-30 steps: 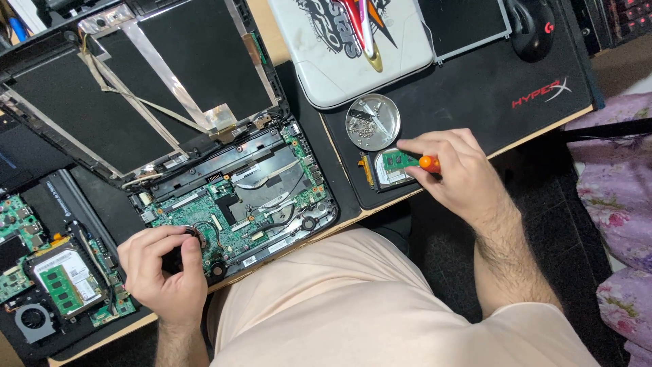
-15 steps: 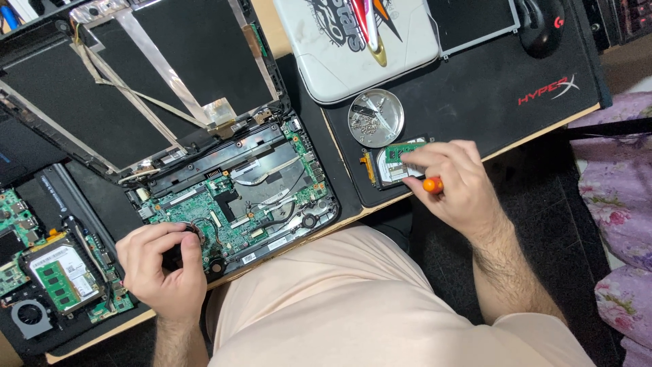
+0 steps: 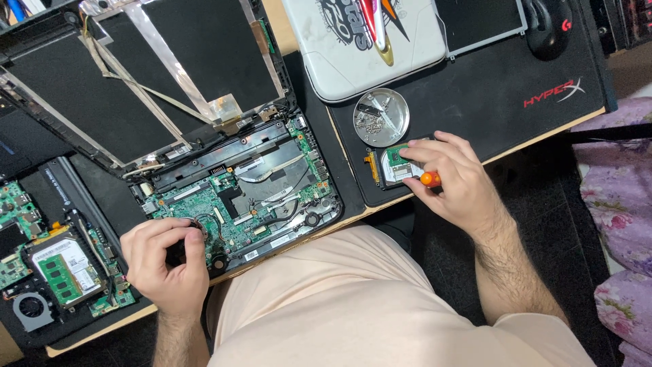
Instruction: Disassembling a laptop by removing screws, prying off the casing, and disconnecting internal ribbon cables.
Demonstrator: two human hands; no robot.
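Two hands, left hand (image 3: 165, 261) on one motherboard (image 3: 238, 197), right hand (image 3: 454, 178) gripping one screwdriver (image 3: 430, 179)

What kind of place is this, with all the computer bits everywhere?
Probably a home desk used for fixing laptops. An opened laptop shows its green circuit board, a round screw dish sits on the black mat, and a flowery cloth lies alongside.

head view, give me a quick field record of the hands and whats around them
left hand: resting on the green board of the opened laptop, fingers curled over its near left corner
right hand: grip on an orange-handled screwdriver, over a small drive with a green board
round metal dish: just beyond the drive, small screws inside
black mat: under dish and drive
mouse: far right of the mat
white lid: beyond the dish
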